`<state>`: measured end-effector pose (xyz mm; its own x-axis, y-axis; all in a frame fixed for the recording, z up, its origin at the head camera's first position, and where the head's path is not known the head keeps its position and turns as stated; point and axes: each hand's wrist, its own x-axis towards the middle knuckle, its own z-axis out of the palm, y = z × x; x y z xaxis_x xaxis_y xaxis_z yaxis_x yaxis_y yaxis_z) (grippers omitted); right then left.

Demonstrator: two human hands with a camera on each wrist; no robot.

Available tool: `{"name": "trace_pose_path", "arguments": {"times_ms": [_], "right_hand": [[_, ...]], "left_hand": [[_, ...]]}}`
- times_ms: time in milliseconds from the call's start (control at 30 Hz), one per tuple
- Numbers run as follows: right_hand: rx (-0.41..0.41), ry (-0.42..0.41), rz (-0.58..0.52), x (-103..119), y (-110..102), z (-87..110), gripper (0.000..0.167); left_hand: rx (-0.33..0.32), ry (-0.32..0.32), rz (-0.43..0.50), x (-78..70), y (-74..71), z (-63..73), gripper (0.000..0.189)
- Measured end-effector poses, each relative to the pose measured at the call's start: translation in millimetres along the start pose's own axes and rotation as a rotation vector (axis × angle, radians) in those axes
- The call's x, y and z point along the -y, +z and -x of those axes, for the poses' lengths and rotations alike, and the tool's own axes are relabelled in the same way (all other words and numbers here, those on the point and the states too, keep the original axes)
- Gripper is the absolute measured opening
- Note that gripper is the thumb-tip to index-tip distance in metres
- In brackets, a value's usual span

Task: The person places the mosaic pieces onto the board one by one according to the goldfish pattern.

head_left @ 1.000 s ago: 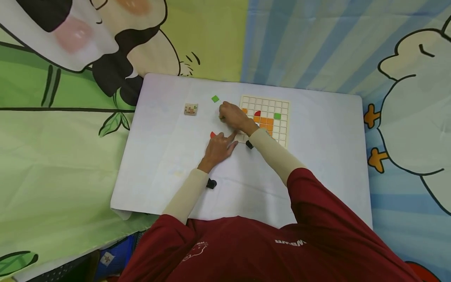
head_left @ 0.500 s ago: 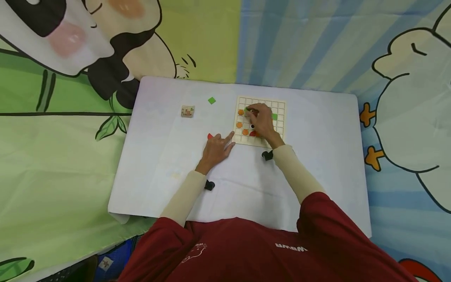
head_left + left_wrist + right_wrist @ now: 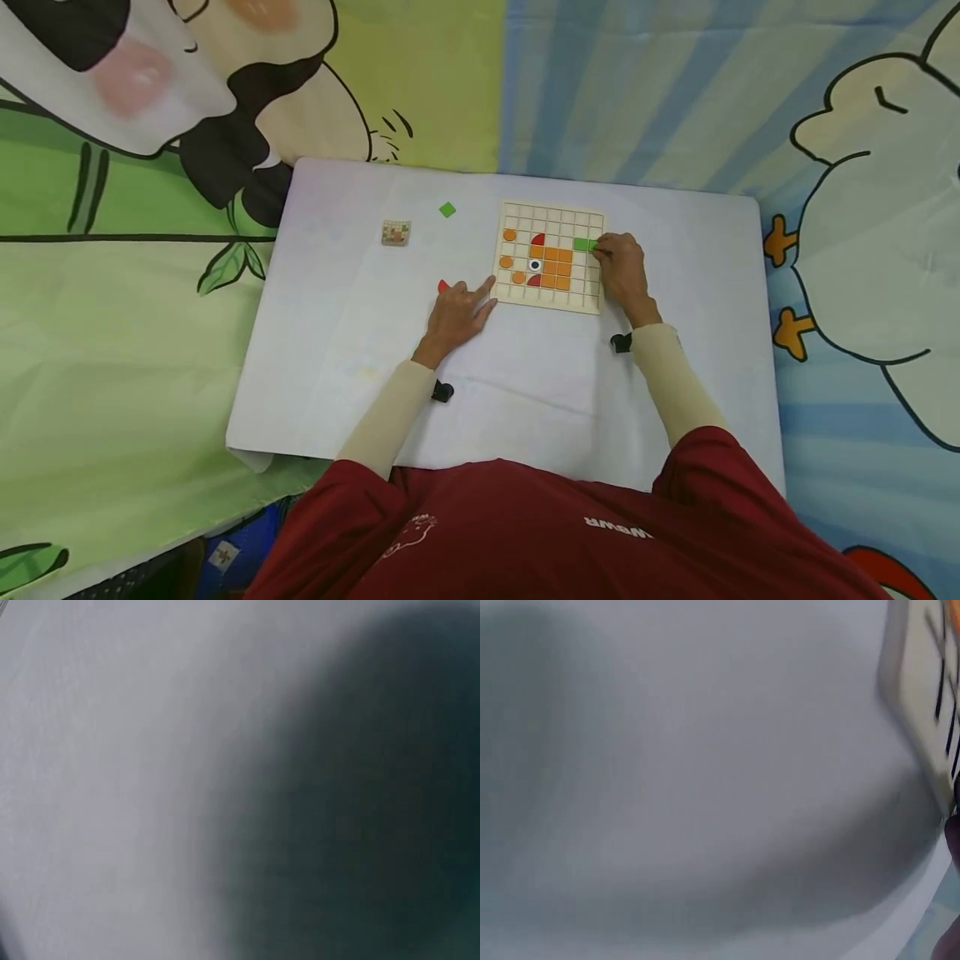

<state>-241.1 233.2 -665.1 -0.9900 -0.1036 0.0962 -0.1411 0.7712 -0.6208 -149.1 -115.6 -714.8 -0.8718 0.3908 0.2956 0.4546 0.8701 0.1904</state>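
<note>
At the right edge of the gridded board [image 3: 551, 213], my right hand [image 3: 624, 265] pinches a small green square tile [image 3: 592, 245]. It lies beside another green tile [image 3: 581, 244] on the grid. My left hand [image 3: 453, 312] rests at the board's left edge, thumb and index finger spread. Beside its knuckles lies a red piece [image 3: 442, 286], partly covered. The board carries a block of orange squares [image 3: 557, 268], red quarter-round tiles [image 3: 537, 239], an eye tile [image 3: 535, 265] and orange discs [image 3: 506, 262]. In the right wrist view, the board's corner [image 3: 919, 697] shows beside a fingertip.
A loose green tile [image 3: 447, 209] lies left of the board on the white table [image 3: 322, 350]. Further left is a small patterned card [image 3: 395, 232]. Black wrist cameras [image 3: 442, 391] sit under both wrists. The left wrist view shows only tabletop and dark shadow.
My right hand has carried a green tile from left of the board, across the grid, to its right edge beside the other green tile. My left hand stays at the board's left edge.
</note>
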Motion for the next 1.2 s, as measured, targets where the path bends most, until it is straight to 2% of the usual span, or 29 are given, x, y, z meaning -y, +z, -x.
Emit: {"name": "trace_pose_path", "arguments": {"times_ms": [133,200,400,533,633,700,867,1000,1100,1200], "right_hand": [[0.005,-0.127,0.051,-2.5,-0.3,-2.0,0.019],[0.006,-0.164,0.063,-2.0,2.3,-4.1,0.019],[-0.035,-0.109,0.097,-0.1,10.0,-4.3,0.022],[-0.055,-0.157,0.138,5.3,12.6,-4.5,0.023],[-0.099,-0.201,0.131,23.2,14.6,-11.6,0.023],[-0.095,-0.200,0.106,43.3,18.8,-19.2,0.026],[0.067,-0.282,0.081,102.9,46.4,-42.3,0.034],[0.187,-0.393,0.176,150.7,81.6,-61.4,0.042],[0.311,-0.392,0.259,181.4,106.4,-75.8,0.053],[0.476,-0.350,0.324,195.2,130.2,-82.5,0.062]], "left_hand": [[0.007,-0.001,-0.010,0.5,1.2,-0.4,0.049],[0.003,-0.014,-0.022,1.7,0.8,0.9,0.049],[-0.002,-0.029,-0.001,3.8,1.7,2.8,0.049],[-0.006,-0.025,0.014,3.3,1.0,2.2,0.049],[-0.018,-0.023,0.010,2.5,-0.2,0.3,0.049],[-0.026,-0.021,0.010,1.4,-0.7,-1.4,0.049],[-0.065,0.012,0.023,1.1,2.9,-1.0,0.047],[-0.073,0.043,0.008,2.9,6.1,2.0,0.046],[-0.078,0.042,-0.003,3.4,6.6,1.0,0.047],[-0.082,0.044,0.006,1.8,7.8,0.7,0.045]]}}
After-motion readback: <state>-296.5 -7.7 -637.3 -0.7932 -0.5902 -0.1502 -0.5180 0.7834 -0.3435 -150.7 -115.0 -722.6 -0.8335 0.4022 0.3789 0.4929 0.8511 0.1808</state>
